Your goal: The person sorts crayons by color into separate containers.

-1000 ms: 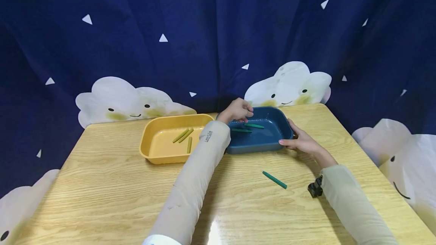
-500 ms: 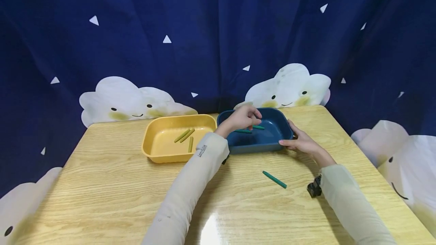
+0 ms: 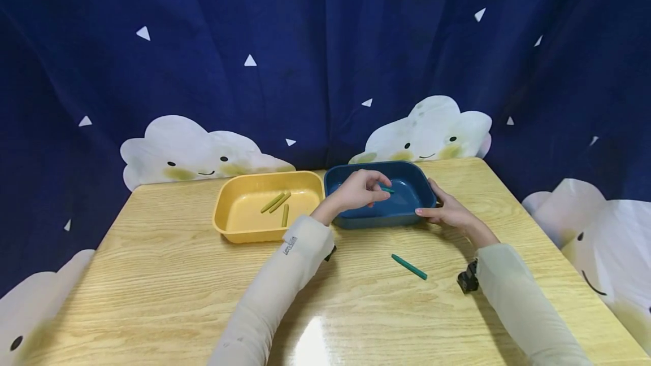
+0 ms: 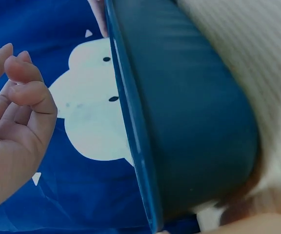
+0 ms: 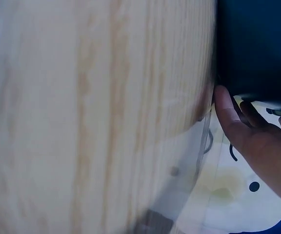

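Note:
A dark blue rectangular plastic bin (image 3: 378,222) stands at the back right of the table. My left hand (image 3: 358,191) is over its near left part, fingers loosely curled. The left wrist view shows nothing held in that hand (image 4: 18,114), which is above the bin's rim. My right hand (image 3: 452,213) grips the bin's right front corner, thumb on the front wall and fingers along the side. Part of a green stick (image 3: 388,190) shows inside the bin beyond my left fingers. Another green stick (image 3: 409,267) lies on the table in front.
A yellow bin (image 3: 249,237) sits directly left of the blue one, with three yellow sticks (image 3: 285,215) in it. Behind the wooden table (image 3: 152,275) hangs a navy curtain (image 3: 285,72) with clouds. A black wrist device (image 3: 468,278) is under the right sleeve.
My left hand has come from the bin's back left toward its near side, and now covers one of the two green sticks seen inside earlier. My right hand has kept its hold.

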`<state>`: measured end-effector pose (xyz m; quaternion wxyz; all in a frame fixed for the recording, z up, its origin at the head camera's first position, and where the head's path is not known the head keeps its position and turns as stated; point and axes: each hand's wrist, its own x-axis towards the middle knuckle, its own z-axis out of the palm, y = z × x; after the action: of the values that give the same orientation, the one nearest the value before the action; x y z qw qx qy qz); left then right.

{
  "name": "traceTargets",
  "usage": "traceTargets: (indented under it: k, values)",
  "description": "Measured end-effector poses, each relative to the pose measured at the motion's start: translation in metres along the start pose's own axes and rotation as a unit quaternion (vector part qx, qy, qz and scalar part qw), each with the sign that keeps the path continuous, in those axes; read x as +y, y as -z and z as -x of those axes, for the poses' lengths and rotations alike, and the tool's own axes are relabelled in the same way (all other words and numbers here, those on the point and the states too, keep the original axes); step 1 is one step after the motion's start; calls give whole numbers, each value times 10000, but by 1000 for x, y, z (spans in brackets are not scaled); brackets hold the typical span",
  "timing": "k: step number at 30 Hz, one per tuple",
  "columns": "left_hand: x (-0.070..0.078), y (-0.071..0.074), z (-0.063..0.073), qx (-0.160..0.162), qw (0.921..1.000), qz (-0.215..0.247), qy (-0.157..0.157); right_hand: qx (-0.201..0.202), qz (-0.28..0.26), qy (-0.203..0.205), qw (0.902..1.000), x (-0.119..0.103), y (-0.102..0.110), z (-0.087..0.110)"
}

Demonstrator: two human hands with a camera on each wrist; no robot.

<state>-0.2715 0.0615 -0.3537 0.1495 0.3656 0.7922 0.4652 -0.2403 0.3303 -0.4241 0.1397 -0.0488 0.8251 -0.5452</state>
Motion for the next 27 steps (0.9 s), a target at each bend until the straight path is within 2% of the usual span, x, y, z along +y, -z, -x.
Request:
traceTargets:
  k: [7,13,20,27]
  values:
    - [-1,-9,13,-202,9995,112,-229,39,-11,10,10000,0,1,0]
    - [-4,-20,18,-863,9946,-337,-471,39,51,46,10000,0,0,0]
    - [-11,-40,18,-1622,9839,-675,-318,38,-79,-4,10000,3,1,0]
    - [-20,-58,15,-1916,9751,-1084,-283,38,28,24,10000,1,0,0]
